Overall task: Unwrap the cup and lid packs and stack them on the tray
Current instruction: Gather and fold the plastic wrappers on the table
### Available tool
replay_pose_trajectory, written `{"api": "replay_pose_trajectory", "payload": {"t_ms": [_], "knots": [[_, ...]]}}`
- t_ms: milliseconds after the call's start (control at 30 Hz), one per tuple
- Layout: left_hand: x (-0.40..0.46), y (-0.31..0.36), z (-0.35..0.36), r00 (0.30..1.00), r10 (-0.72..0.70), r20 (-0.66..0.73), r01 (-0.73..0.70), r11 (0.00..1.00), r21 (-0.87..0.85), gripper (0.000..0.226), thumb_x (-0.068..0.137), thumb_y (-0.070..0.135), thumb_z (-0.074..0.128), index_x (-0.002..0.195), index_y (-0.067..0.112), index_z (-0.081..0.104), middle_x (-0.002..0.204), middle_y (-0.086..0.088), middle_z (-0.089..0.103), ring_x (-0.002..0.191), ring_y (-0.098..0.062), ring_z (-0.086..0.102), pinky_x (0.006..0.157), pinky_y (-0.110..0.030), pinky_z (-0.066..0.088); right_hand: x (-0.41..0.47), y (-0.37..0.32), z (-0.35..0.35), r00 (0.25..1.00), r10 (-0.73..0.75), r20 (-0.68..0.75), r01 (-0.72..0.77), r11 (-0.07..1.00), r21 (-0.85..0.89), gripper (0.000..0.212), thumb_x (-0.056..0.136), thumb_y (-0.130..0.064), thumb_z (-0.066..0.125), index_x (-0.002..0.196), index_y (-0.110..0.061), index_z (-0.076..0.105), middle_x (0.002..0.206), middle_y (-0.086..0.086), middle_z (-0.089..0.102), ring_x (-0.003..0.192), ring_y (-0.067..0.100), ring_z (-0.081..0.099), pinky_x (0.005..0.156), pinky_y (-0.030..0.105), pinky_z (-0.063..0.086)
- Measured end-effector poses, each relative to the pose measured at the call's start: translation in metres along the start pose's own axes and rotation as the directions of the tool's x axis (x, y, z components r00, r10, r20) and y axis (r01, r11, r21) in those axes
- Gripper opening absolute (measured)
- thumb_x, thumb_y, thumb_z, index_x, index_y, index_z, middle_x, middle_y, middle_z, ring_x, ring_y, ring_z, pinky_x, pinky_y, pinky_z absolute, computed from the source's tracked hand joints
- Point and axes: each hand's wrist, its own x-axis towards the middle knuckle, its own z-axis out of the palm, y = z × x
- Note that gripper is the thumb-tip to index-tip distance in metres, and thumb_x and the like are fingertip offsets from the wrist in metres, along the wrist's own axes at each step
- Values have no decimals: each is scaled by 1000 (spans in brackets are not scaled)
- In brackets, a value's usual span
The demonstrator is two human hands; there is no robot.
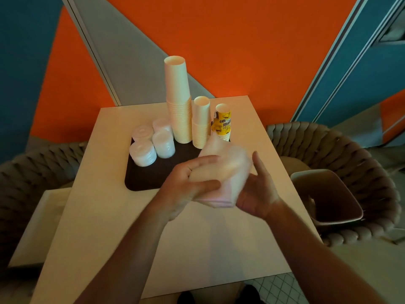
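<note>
Orange, grey and blue wall panels behind; pale square wooden table (135, 227) in front of them, camera looking down on it.

Blurred pale stack of cups in clear plastic wrap (221, 172) held in the air over the near right part of the dark brown rectangular tray (140, 178), tilted, far end pointing at the printed cups. Motion blur, so can't tell how much wrap is on it.

Left hand (188, 187): fingers and thumb curled around the left side of the pack, clamped on it. Right hand (258, 189): palm against the pack's near right end, fingers spread and mostly straight, thumb up. Whether it actually grips, can't tell.

Tray sits at the table's middle, toward the far side. On it:
- tall stack of plain cream paper cups (178, 102), upright, far middle
- shorter stack of cream paper cups (200, 123) just right of it, touching or nearly
- short stack of yellow printed paper cups (222, 122) at the far right corner
- four short stacks of translucent white plastic lids (153, 142) clustered at the far left, close together

Off the table: grey woven armchair (341, 154) on the right, beige plastic bin (326, 196) standing in front of it by the table edge. Second woven chair (32, 172) on the left. Lower white side surface (37, 227) at near left, against the table.
</note>
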Motion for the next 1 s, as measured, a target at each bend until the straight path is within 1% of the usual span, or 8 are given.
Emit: {"api": "replay_pose_trajectory", "payload": {"t_ms": [100,167,233,333,400,600,833,1000], "knots": [[3,-12,11,974,101,-202,-51,970,239,59,68,19,88,122,32,68,117,5,69,105,-5,65,92,-22,54,-4,12,11,999,-25,30,27,997,-78,70,95,-62,44,150,-19,49,146,16,56,131,34,57,105,54,49],[4,-16,19,941,187,-282,-78,931,357,58,75,15,86,126,30,63,118,12,63,104,9,58,82,-6,46,-4,13,21,980,-165,-113,129,953,-273,52,101,-38,53,150,-37,37,136,6,63,119,30,66,94,52,57],[5,-18,22,932,219,-291,-94,916,390,51,82,20,81,126,33,61,117,18,60,106,12,55,83,-6,44,-8,14,20,935,-319,-157,224,872,-436,55,99,-11,59,137,-45,38,125,11,67,107,35,70,85,52,61],[4,-19,19,980,83,-182,-42,975,218,40,82,30,74,120,41,66,118,9,68,110,-7,63,94,-29,54,-14,12,12,920,-387,-53,277,743,-609,45,99,4,55,127,-31,52,119,20,65,98,37,67,78,50,60],[3,-19,15,997,-13,-79,17,999,48,40,85,17,72,117,40,69,114,0,72,104,-18,68,86,-36,57,-18,7,8,916,-399,-40,280,709,-647,37,99,5,55,117,-25,64,113,15,67,98,33,64,83,52,57],[7,-19,14,995,-62,75,60,998,19,84,78,-7,76,141,43,51,133,-1,60,113,-22,66,85,-38,58,-28,-12,0,953,-301,-26,188,657,-730,60,87,12,68,129,-31,67,125,-9,66,112,19,66,90,39,59],[12,-16,22,996,-46,72,40,996,85,105,71,-10,82,147,49,39,139,5,55,113,-14,65,90,-37,58,-45,-45,-10,995,-5,101,87,549,-831,114,71,13,84,149,-54,36,150,-15,38,130,15,54,97,48,56],[18,-15,32,993,-21,114,14,998,61,117,71,-17,78,149,53,27,146,11,47,117,-12,64,89,-38,58,-51,-56,-20,994,-18,106,93,631,-770,106,74,10,81,150,-51,38,148,-15,44,127,22,59,94,45,57]]}}
